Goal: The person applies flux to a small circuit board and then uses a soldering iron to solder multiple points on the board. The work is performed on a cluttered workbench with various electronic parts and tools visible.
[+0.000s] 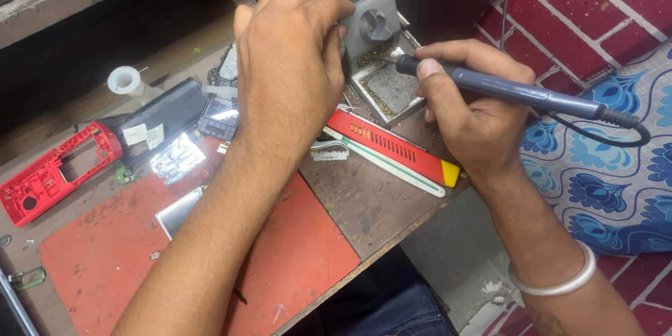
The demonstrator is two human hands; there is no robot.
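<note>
Head view: the right hand point(476, 115) grips a soldering iron point(511, 91) like a pen, its tip at the grey stand point(371, 17) and its tray point(392, 91). The left hand point(290, 63) is curled shut over something hidden beside the stand. The tip sits near the left fingers; a slip could burn them, and the cord point(616, 133) could snag

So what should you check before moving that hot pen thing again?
1. Right hand has a firm grip on the grey pen-shaped soldering iron: ok.
2. Iron tip over the grey metal stand: ok.
3. Left hand away from the tip: cannot tell.
4. Black cord untangled: ok.
5. Red plastic phone shell out of the way: ok.
</note>
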